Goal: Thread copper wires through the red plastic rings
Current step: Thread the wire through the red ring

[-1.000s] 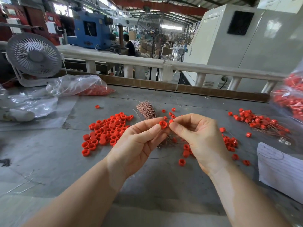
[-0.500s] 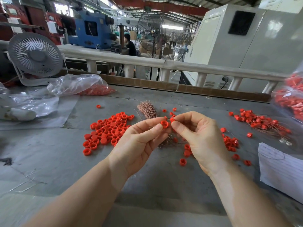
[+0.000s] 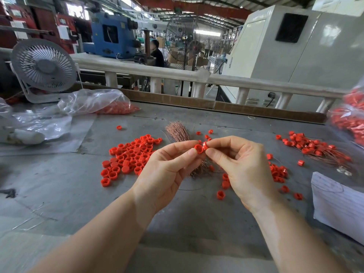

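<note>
Right now my left hand pinches one red ring between thumb and forefinger, its open mouth turned toward me, and my right hand pinches a second ring just beside it — the two rings touch, held above the middle of the worktop. Whether a wire already runs through either ring I cannot tell; it is too fine to see.

Under my hands lies the bundle of copper wires, its fanned end pointing toward the far edge and its near end hidden behind my fingers. Left of the bundle sits a dense heap of loose red rings; a few more are scattered below my right hand. Near the right edge a sheet of white paper lies flat, and beyond it — toward the far right corner — is a pile of rings with wires through them. At the right edge a clear bag of red rings bulges.

Toward the far left corner lies a crumpled plastic bag with red rings in it, and behind it stands a white desk fan.
</note>
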Motion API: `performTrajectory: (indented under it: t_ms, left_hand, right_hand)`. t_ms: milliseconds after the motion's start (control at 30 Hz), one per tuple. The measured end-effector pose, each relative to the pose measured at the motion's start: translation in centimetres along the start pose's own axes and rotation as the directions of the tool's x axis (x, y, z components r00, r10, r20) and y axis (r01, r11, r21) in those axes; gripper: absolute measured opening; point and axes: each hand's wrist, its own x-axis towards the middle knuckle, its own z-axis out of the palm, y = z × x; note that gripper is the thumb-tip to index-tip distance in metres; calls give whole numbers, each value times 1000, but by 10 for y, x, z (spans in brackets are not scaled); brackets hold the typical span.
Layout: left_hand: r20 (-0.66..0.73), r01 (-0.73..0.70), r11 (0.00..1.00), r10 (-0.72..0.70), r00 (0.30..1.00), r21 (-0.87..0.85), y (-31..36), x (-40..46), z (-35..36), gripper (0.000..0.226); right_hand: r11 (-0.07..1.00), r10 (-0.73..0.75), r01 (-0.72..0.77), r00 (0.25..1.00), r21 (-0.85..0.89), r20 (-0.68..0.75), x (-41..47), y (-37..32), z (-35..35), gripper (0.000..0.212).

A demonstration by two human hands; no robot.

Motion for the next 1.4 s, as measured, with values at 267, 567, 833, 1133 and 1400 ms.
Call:
performTrajectory:
  t_ms: [267,567,833,1133,1400]
  left_hand:
    - [-20,-27,999,27,999,35,0,-1,2,18]
    - [-28,-24,999,24,999,21,1,-2,3,19]
    - [-29,-12,1000,12,999,13,1,-2,3,21]
    - [-42,-1,999,0,999,-40,1,1,2,21]
    - [-25,8,998,-10,1000,-63,2,1,2,22]
  right_hand:
    - [993,-57,55,998,-106,-8,-1,-1,2,20]
    - [991,-63,62,998,-115,-7,-2,-2,1,18]
    - [991,-68,66,998,-114,-15,-2,-1,2,18]
    - [1000,4,-4,1000,11,-19,0,5,1,21]
    - [994,51,-52,999,93,7,1,2,1,20]
